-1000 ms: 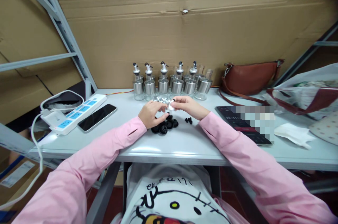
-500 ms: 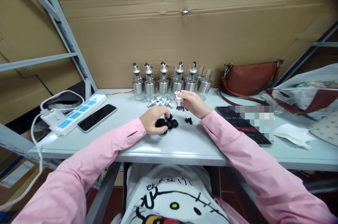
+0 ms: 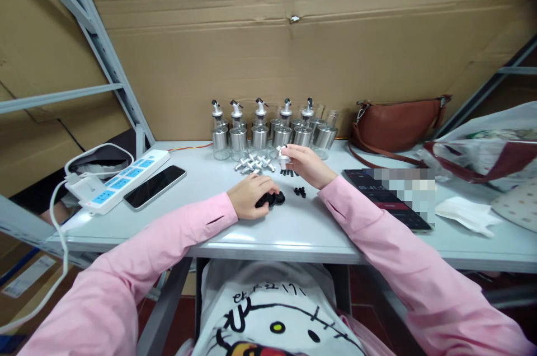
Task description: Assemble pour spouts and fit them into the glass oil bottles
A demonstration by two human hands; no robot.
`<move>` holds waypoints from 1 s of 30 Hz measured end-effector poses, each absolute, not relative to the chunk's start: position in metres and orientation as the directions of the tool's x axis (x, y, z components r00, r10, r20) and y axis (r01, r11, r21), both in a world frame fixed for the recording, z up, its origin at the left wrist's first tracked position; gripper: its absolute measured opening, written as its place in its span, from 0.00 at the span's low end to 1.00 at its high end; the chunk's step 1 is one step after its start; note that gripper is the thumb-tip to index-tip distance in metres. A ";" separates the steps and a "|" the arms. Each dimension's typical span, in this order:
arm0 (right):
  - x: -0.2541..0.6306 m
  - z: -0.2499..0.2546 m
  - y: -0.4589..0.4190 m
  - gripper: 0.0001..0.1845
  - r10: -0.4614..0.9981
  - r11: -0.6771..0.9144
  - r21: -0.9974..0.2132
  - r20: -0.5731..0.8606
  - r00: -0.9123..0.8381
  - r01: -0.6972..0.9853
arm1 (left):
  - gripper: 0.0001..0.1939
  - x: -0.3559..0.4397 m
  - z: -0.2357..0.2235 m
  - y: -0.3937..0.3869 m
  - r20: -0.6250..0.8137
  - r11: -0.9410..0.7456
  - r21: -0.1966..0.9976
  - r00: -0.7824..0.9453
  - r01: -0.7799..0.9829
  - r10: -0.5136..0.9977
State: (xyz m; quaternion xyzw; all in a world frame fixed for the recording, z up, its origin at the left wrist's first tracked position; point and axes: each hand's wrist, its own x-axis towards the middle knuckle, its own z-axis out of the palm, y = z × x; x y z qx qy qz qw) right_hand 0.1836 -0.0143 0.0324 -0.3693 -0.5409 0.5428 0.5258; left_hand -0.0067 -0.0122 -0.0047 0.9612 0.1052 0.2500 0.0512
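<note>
My left hand (image 3: 253, 197) curls over a small pile of black round rubber stoppers (image 3: 279, 197), its fingers closed round part of the pile; which ones it grips is hidden. My right hand (image 3: 308, 164) pinches a silver pourer spout (image 3: 284, 159) just above the table. Silver spout pieces (image 3: 254, 163) lie in a heap beyond my left hand. Under the right hand are short black tubes (image 3: 288, 173), and small black caps (image 3: 300, 192) lie nearer to me. Behind stand glass oil bottles (image 3: 260, 136) with steel bands, several of them topped with pourers.
To the left lie a white power strip (image 3: 126, 179) with a cable and a phone (image 3: 155, 188). On the right are a dark tablet-like device (image 3: 388, 205), a brown handbag (image 3: 400, 123), a white tissue (image 3: 467, 215) and a plastic bag (image 3: 495, 149). Cardboard (image 3: 235, 59) backs the table.
My left hand has shifted slightly right and closed further over the black stoppers, covering more of the pile. My right hand still holds the pourer spout at nearly the same spot.
</note>
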 end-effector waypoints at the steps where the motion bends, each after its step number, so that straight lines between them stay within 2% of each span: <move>1: 0.184 0.033 -0.015 0.14 0.970 0.135 -0.976 0.165 -0.176 -0.170 | 0.16 -0.007 -0.005 -0.012 0.479 -0.974 0.147 0.849 0.174 0.224; 4: 0.185 0.034 -0.015 0.15 0.962 0.098 -0.983 0.134 -0.236 -0.158 | 0.15 -0.007 -0.005 -0.013 0.517 -0.975 0.143 0.828 0.168 0.218; 6: 0.188 0.034 -0.015 0.15 0.948 0.027 -0.992 0.065 -0.310 -0.126 | 0.13 -0.007 -0.005 -0.013 0.576 -0.976 0.154 0.788 0.156 0.217; 10: 0.194 0.034 -0.015 0.13 0.922 -0.135 -0.990 -0.137 -0.362 0.032 | 0.09 -0.008 -0.003 -0.013 0.698 -0.978 0.151 0.684 0.146 0.210; 14: 0.195 0.035 -0.016 0.12 0.901 -0.210 -0.961 -0.261 -0.347 0.179 | 0.05 -0.011 0.000 -0.010 0.754 -0.973 0.096 0.623 0.209 0.208; 19: 0.194 0.032 -0.017 0.11 0.874 -0.207 -0.962 -0.263 -0.408 0.177 | 0.06 -0.012 -0.001 -0.004 0.759 -0.974 0.030 0.628 0.226 0.169; 25: 0.194 0.023 -0.015 0.10 0.832 -0.198 -0.976 -0.215 -0.512 0.088 | 0.05 -0.010 -0.003 -0.002 0.761 -0.985 0.121 0.626 0.123 0.171; 30: 0.194 0.024 -0.014 0.12 0.805 -0.191 -0.978 -0.206 -0.556 0.086 | 0.04 -0.010 -0.002 -0.005 0.803 -0.989 0.118 0.577 0.093 0.150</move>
